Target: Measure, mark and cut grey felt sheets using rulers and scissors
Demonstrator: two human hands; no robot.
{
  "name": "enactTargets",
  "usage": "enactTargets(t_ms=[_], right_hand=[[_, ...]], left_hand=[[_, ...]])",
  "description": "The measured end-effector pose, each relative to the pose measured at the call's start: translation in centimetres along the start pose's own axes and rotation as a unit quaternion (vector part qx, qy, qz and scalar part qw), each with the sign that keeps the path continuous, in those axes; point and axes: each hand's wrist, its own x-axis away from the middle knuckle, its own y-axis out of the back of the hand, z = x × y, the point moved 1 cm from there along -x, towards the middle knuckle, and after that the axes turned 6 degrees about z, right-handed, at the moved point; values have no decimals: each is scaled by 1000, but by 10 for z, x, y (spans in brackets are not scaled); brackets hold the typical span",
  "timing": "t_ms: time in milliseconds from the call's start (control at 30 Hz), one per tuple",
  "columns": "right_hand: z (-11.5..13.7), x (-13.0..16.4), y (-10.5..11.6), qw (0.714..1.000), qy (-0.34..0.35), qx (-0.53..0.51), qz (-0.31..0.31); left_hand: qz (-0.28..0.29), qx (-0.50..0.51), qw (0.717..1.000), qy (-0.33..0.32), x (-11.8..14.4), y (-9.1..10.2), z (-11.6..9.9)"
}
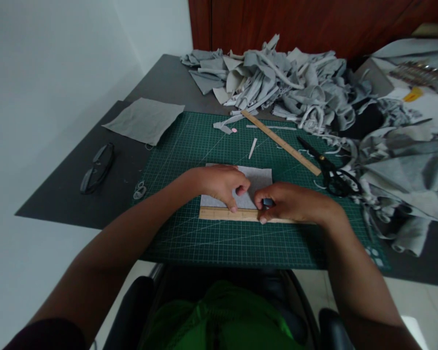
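Note:
A grey felt square (253,181) lies on the green cutting mat (190,146). A short wooden ruler (219,213) lies along the square's near edge. My left hand (221,184) presses down on the felt and the ruler with its fingertips. My right hand (290,203) rests on the ruler's right part and pinches a small dark object (268,201) against the felt edge; what the object is I cannot make out.
A long wooden ruler (281,142) and black scissors (330,170) lie on the mat's far right. A heap of grey fabric scraps (295,82) fills the back and right. A flat grey cloth (146,119) and black glasses (98,167) sit left of the mat.

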Motion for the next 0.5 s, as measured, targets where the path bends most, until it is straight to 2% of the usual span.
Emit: enactTargets(t_ms=[500], right_hand=[[-1,-1,-1,1000,6,4,-2]], left_hand=[[4,12,1000,-5,0,0,1]])
